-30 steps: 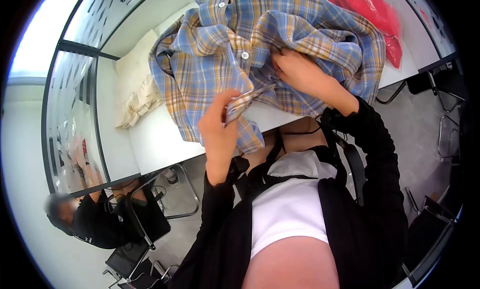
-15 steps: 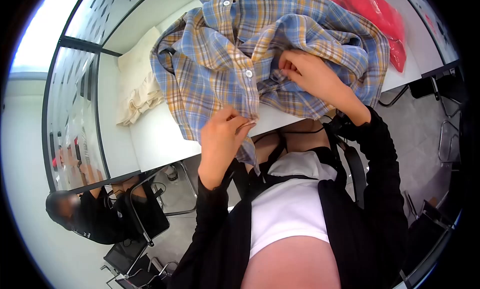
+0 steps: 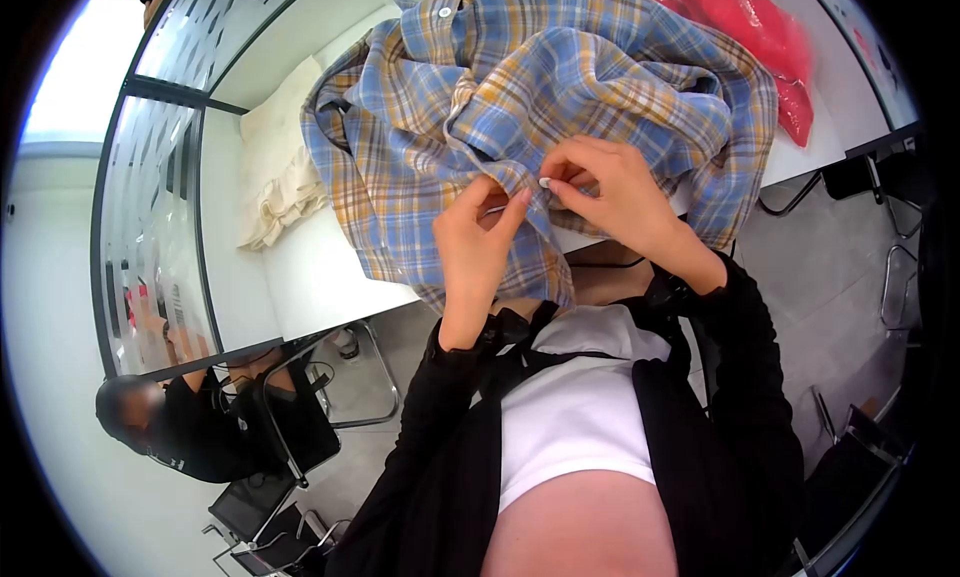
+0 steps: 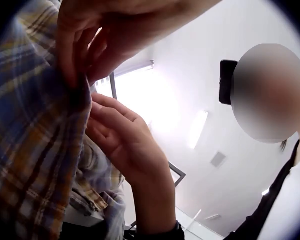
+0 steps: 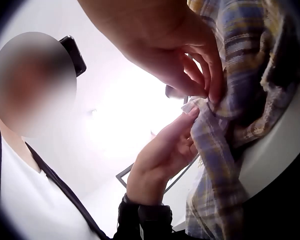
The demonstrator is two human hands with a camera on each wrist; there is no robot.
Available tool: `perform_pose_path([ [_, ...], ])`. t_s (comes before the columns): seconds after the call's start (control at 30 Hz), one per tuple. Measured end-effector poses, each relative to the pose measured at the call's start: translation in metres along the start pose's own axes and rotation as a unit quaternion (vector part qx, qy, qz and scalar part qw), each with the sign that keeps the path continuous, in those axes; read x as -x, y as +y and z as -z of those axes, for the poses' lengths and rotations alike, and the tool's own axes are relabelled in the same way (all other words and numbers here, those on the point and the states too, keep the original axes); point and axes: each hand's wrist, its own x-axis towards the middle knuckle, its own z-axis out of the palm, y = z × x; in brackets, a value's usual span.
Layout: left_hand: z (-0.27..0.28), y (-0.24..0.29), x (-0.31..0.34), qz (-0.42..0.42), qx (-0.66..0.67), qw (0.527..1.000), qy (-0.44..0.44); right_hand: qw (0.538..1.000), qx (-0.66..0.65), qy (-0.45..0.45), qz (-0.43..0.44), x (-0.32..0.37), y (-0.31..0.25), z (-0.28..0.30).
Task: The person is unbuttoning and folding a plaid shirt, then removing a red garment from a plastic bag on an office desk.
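Observation:
A blue, yellow and white plaid shirt (image 3: 400, 187) lies rumpled over the table, its lower front hanging past the near edge. My left hand (image 3: 472, 247) pinches the edge of the shirt's front between thumb and fingers. Close beside it, my right hand (image 3: 625, 197) pinches a small white button (image 3: 545, 182) between thumb and forefinger. In the right wrist view, the right fingertips (image 5: 212, 95) meet the cloth just above the left thumb. Another white button (image 3: 446, 12) shows near the collar. Folds of cloth hide part of the left fingertips in the left wrist view.
The white table (image 3: 310, 282) carries folded cream cloth (image 3: 285, 192) at the left and a red item in clear plastic (image 3: 765, 47) at the back right. A partition with striped glass (image 3: 160, 227) stands left. Beyond it sits another person (image 3: 190, 437).
My left hand has shifted right along the shirt's edge. The right hand has come out from the folds and down beside the left, now pinching a button. The front panels are drawn together.

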Motion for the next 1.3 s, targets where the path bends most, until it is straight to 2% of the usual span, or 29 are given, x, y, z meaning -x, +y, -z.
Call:
perform_pose_path([
  [0.1, -0.004, -0.002, 0.003, 0.002, -0.005, 1.000, 0.022, 1.000, -0.012, 0.010, -0.019, 0.003, 0.003, -0.004],
  [0.17, -0.008, -0.002, 0.006, 0.001, 0.006, 0.999, 0.038, 1.000, -0.010, 0.019, 0.011, 0.004, 0.007, -0.007],
  [0.37, -0.016, -0.003, 0.010, -0.033, -0.005, 0.999, 0.027, 0.999, -0.029, 0.036, 0.018, 0.008, 0.009, -0.010],
  [0.47, -0.019, -0.003, 0.010, -0.041, -0.043, 0.997, 0.043, 0.998, -0.041, 0.039, 0.022, 0.010, 0.010, -0.011],
  [0.57, -0.018, -0.005, 0.009, -0.083, -0.141, 0.985, 0.056, 0.998, -0.048, 0.037, 0.033, 0.010, 0.011, -0.012],
  [0.67, -0.024, -0.004, 0.011, -0.091, -0.114, 0.988, 0.053, 0.998, -0.042, 0.041, 0.038, 0.010, 0.010, -0.012],
  [0.77, -0.028, -0.004, 0.013, -0.031, 0.048, 0.996, 0.073, 0.997, -0.060, 0.051, 0.020, 0.011, 0.013, -0.010],
  [0.97, -0.022, -0.001, 0.015, -0.012, 0.051, 0.998, 0.028, 0.995, -0.085, 0.056, -0.006, 0.015, 0.017, -0.011],
  [1.17, -0.021, -0.001, 0.013, 0.034, 0.136, 0.990, 0.026, 0.994, -0.094, 0.044, -0.030, 0.018, 0.018, -0.009],
  [1.3, -0.019, -0.005, 0.013, 0.034, 0.103, 0.994, 0.013, 0.995, -0.089, 0.040, -0.012, 0.018, 0.018, -0.007],
])
